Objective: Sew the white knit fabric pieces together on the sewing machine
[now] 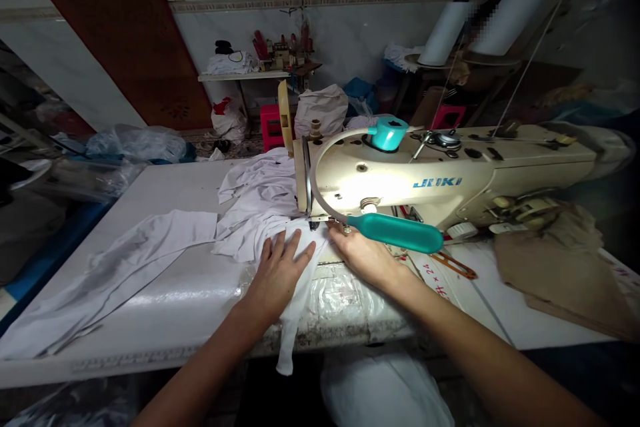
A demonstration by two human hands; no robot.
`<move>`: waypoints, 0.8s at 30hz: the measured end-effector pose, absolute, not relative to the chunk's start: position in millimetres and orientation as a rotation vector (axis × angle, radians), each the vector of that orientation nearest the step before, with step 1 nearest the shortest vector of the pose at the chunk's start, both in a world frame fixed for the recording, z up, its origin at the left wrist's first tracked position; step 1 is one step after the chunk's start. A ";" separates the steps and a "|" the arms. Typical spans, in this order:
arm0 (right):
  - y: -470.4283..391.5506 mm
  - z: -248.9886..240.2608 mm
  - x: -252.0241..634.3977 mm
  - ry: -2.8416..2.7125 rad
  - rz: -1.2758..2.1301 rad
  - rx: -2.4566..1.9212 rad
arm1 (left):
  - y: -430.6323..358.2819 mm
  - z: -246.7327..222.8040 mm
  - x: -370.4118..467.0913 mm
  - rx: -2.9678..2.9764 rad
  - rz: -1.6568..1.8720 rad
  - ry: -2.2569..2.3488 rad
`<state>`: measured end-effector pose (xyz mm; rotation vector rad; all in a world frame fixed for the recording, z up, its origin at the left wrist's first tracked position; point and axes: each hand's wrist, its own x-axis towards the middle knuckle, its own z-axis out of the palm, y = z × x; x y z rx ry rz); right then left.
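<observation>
Forearms [480, 353] reach to white cloth [245, 233] beneath the spread left fingers [291, 248] and beside the right fingers [342, 236], whose grip is unclear.

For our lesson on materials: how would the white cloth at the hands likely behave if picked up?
The white cloth is probably floppy, since it lies in soft folds and one end droops off the table. It looks thin, so it is likely light.
</observation>
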<state>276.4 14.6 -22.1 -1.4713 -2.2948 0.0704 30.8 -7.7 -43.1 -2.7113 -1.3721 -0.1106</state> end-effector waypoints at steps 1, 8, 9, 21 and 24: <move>10.6 -21.0 274.9 -2.360 0.075 -1.444 | -9.9 -42.8 30.8 -2.738 -0.140 -1.318; -32.8 -34.0 266.1 -2.376 0.049 -1.347 | -26.5 -37.8 39.7 -2.873 -0.459 -1.228; -37.2 -37.0 265.9 -2.335 0.055 -1.349 | -26.4 -36.4 42.8 -2.854 -0.512 -1.269; -44.0 -47.0 267.6 -2.196 0.107 -1.333 | -9.3 -22.9 72.9 -2.722 -0.626 -1.567; -44.5 -48.2 267.9 -2.196 0.113 -1.342 | -10.9 -30.7 68.2 -2.832 -0.880 -1.440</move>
